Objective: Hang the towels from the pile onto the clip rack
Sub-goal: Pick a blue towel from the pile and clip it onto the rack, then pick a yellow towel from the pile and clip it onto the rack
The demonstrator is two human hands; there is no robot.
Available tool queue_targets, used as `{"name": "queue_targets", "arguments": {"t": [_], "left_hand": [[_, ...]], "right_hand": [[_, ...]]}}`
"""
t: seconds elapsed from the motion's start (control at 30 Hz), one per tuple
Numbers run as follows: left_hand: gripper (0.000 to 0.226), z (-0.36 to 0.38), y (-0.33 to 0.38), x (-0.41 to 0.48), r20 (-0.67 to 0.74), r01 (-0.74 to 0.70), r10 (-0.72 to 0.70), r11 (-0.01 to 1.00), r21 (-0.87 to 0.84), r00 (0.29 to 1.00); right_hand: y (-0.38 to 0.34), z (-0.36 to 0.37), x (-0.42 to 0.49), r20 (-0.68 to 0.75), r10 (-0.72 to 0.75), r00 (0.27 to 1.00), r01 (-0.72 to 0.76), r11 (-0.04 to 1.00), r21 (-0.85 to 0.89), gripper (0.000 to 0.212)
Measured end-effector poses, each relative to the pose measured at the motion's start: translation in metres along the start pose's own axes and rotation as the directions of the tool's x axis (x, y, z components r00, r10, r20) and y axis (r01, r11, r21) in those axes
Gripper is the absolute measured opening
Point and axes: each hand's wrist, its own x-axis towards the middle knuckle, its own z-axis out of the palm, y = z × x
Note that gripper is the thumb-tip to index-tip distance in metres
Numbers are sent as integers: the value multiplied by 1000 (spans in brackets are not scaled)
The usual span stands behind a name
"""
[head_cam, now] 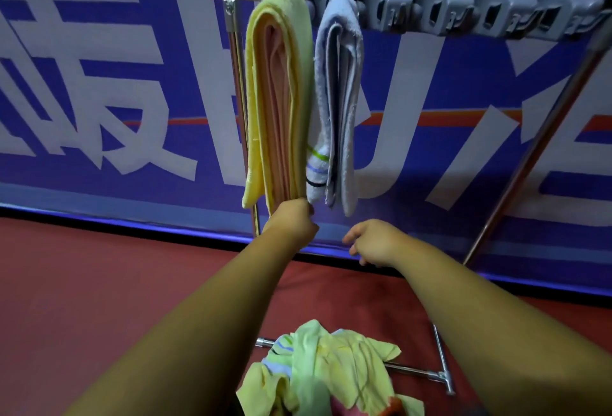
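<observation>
A grey clip rack [463,11] runs across the top on a metal stand. Two towels hang from its left clips: a yellow towel [281,91] with a pink inner side, and a pale blue towel [341,101] with stripes near its lower end. My left hand [291,223] grips the bottom edges where the two towels meet; which one it holds I cannot tell. My right hand [374,242] hovers just below the pale blue towel with fingers loosely curled, holding nothing. The pile of towels [328,372], light green and yellow, lies on the floor at the bottom centre.
The stand's metal base bars [440,366] lie on the red floor beside the pile, and a slanted metal leg [536,151] rises on the right. A blue and white banner wall [132,84] stands right behind the rack. Several clips to the right hold nothing.
</observation>
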Motion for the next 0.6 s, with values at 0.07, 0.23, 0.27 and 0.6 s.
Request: {"name": "queue_targets", "arguments": {"t": [0.07, 0.23, 0.27, 0.6], "left_hand": [[29, 13, -10, -3, 40, -7, 6, 1000, 30, 999], [17, 65, -37, -20, 274, 25, -24, 1000, 0, 961], [18, 79, -44, -24, 319, 41, -38, 999, -3, 947], [22, 255, -122, -73, 631, 230, -292, 956, 180, 718]], "right_hand": [[6, 9, -5, 54, 22, 998, -24, 999, 32, 34], [37, 58, -6, 114, 98, 989, -114, 983, 146, 23], [46, 71, -6, 138, 125, 982, -147, 976, 160, 25], [151, 225, -9, 377, 383, 843, -446, 891, 91, 23]]}}
